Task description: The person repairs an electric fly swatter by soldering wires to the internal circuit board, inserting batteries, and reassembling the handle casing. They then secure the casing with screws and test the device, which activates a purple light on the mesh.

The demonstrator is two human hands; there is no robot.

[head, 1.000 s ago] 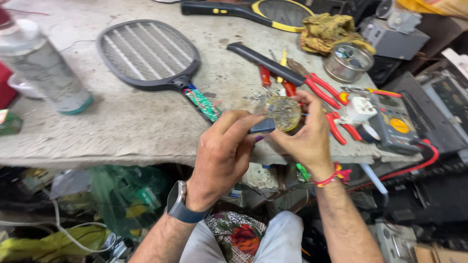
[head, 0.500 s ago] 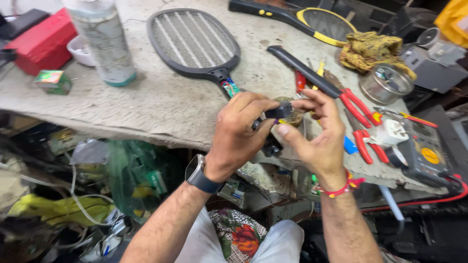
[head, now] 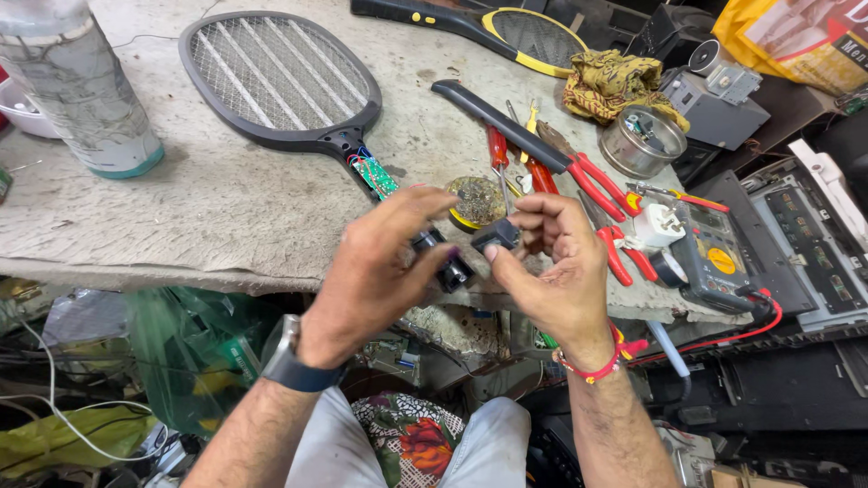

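Note:
A black mosquito-swatter racket (head: 280, 81) lies on the worn bench with its handle opened and a small green circuit board (head: 372, 174) showing. My left hand (head: 375, 271) grips the black handle part (head: 448, 267) at the bench's front edge. My right hand (head: 551, 271) pinches a small black plastic piece (head: 495, 235) between thumb and fingers, just right of the handle part. A round tin of dark flux or paste (head: 476, 201) sits on the bench right behind both hands.
Red-handled pliers and cutters (head: 597, 194) and screwdrivers lie right of the hands, with a multimeter (head: 719, 258), a white plug and a metal tin (head: 642, 140). A grey spray bottle (head: 81, 90) stands far left. A second yellow-rimmed racket (head: 506, 27) lies at the back.
My hands have drawn apart from a joined grip; the small black piece is now separate in my right hand. The round tin, earlier by my fingers, rests on the bench.

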